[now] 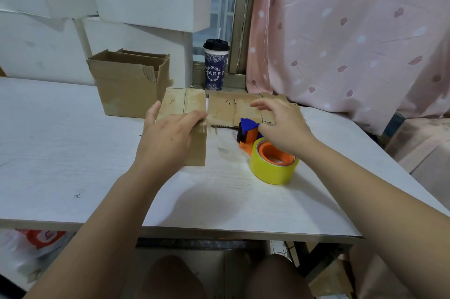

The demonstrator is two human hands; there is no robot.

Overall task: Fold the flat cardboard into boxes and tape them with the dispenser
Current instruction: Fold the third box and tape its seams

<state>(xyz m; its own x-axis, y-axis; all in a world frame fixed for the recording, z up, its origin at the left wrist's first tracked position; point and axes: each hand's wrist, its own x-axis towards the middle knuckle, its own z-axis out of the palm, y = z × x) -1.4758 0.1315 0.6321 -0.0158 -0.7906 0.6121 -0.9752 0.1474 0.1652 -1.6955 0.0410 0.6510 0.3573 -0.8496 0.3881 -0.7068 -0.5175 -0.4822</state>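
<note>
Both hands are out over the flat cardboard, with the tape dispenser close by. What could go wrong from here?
1. The right hand hovers just above the tape dispenser; reaching on to the flat sheets marked 4 behind it, the wrist could knock it.
2. The lidded cup stands just behind those sheets; lifting one could tip it.
3. The left hand only rests on the nearer flat cardboard, which may slide when folded.
</note>
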